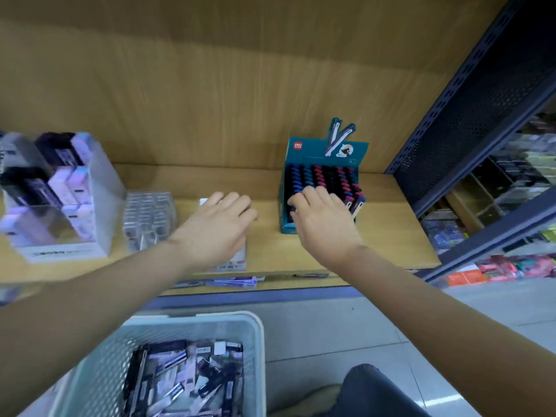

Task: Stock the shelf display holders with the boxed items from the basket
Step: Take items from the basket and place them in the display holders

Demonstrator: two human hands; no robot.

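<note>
A pale green basket [255, 332] on the floor holds several small black, white and lilac boxes [186, 377]. On the wooden shelf [264, 245], my left hand [218, 227] reaches over a white box [233, 261] that lies flat; whether its fingers grip the box is hidden. My right hand [323, 218] rests with fingers spread on the front rows of a teal display holder [322, 188] filled with dark, blue and red items. A clear tiered display holder [54, 194] at the left holds lilac and black boxes.
A clear tray of small transparent cases [149, 218] stands between the tiered holder and my left hand. A dark perforated shelf upright [469, 121] borders the right side. Flat packs [234, 281] lie at the shelf's front lip. My knee [379, 392] is at the lower right.
</note>
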